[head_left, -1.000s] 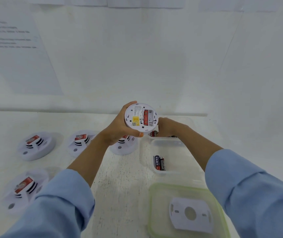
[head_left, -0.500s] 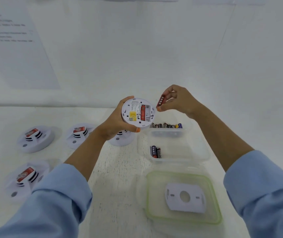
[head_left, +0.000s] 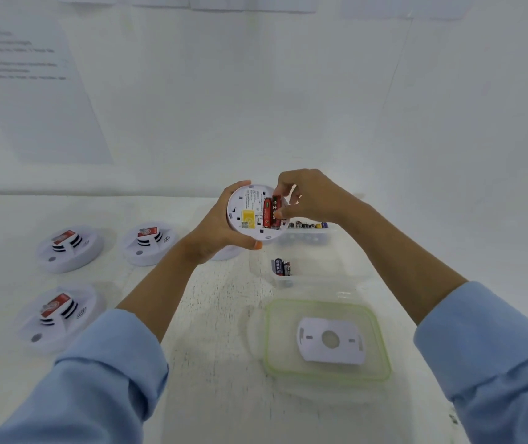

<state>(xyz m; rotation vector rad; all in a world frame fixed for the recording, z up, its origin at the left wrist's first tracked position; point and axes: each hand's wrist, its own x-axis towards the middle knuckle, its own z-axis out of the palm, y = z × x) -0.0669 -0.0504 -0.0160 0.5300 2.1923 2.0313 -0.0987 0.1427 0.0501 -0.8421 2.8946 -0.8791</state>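
My left hand [head_left: 218, 232] grips a round white smoke detector [head_left: 250, 216], held up with its back side toward me. A yellow label and a red battery show in its open back. My right hand [head_left: 310, 197] pinches a second red battery [head_left: 276, 211] and presses it into the slot beside the first one. Behind the hands a clear tray [head_left: 320, 238] holds a row of several batteries [head_left: 309, 224]. Two more batteries [head_left: 282, 267] lie in a nearer clear compartment.
Three white smoke detectors lie on the table [head_left: 218, 331] at left: [head_left: 69, 249], [head_left: 147, 243], [head_left: 56, 315]. A fourth is partly hidden under my left hand. A green-rimmed clear container [head_left: 326, 339] at front right holds a white mounting plate [head_left: 330, 339]. A printed sheet [head_left: 22, 75] hangs on the wall.
My right hand picked a battery out of the tray, lifted it, and now sets it into the detector's back. The left hand kept the detector raised.
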